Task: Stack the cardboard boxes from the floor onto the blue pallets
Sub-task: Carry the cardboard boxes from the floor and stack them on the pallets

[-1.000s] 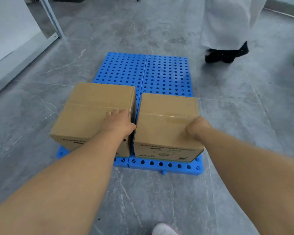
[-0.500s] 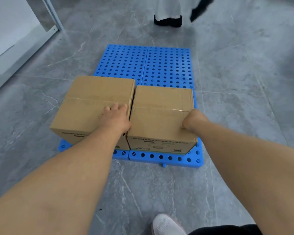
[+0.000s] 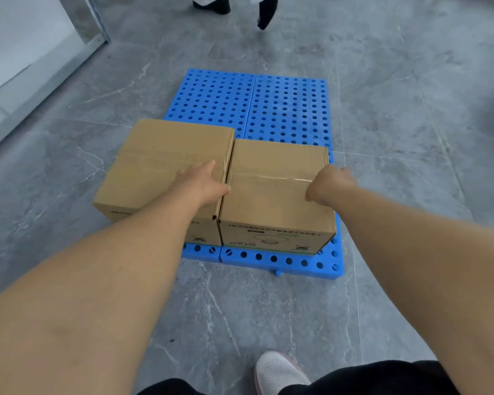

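A single wide-angle view from a camera worn on the person's head, looking forward and steeply down. Both forearms reach away from the lens, large at the lower corners. Close ahead lie blue pallets (image 3: pixel 288 109) on a grey floor (image 3: pixel 411 115), near edge toward the viewer. The wearer's white shoe (image 3: pixel 277 372) sits at the bottom edge, directly below the camera.

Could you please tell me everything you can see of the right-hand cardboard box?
The right box is plain brown cardboard, closed, with clear tape along its top seam. Its near face bears dark print and a pale round drawing with green marks. It sits flat on the near end of the pallets, its left side against the left box. The left hand lies at its left edge; the right hand curls over its right edge.
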The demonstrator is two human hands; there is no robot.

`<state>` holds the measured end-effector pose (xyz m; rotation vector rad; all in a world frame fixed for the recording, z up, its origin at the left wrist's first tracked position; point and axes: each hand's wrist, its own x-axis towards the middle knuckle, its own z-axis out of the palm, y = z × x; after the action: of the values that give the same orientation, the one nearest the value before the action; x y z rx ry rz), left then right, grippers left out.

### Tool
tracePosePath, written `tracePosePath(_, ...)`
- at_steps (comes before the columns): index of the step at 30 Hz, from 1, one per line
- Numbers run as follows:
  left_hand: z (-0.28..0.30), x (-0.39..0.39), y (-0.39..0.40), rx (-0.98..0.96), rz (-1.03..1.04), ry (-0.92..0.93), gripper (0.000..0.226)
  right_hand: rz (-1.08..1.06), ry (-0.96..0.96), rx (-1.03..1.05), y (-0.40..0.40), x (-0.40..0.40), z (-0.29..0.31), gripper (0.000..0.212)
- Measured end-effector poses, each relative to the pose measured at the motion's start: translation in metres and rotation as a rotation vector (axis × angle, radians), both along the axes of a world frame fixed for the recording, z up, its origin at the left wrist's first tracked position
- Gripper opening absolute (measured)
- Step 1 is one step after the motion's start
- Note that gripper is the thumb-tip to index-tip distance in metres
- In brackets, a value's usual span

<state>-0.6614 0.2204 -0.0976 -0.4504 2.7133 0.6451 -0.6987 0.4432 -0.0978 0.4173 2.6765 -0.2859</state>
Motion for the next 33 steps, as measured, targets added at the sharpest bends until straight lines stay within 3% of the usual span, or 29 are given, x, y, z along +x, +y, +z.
tracePosePath(2,0.009,0.005,-0.011,0.091,0.063,0.073,0.072,0.055,0.077,-0.004,-0.013,-0.002,0.014,0.053)
tracePosePath(5,0.019,0.019,-0.033,0.111,0.111,0.192,0.067,0.203,0.184,-0.004,-0.043,0.002,0.031,0.039)
tracePosePath(11,0.028,0.054,-0.097,0.156,0.284,0.349,0.067,0.418,0.235,-0.061,-0.123,0.022,0.052,0.049)
tracePosePath(14,0.023,0.078,-0.134,0.157,0.398,0.388,0.07,0.518,0.252,-0.096,-0.167,0.03,0.058,0.043)
tracePosePath(21,0.005,0.138,-0.192,0.133,0.675,0.372,0.079,0.81,0.266,-0.12,-0.272,0.05,0.056,0.044)
tracePosePath(27,0.008,0.204,-0.211,0.11,0.88,0.281,0.079,1.015,0.129,-0.098,-0.344,0.095,0.061,0.041)
tracePosePath(33,0.038,0.286,-0.187,0.273,1.098,0.162,0.08,1.208,-0.044,0.042,-0.366,0.16,0.087,0.04)
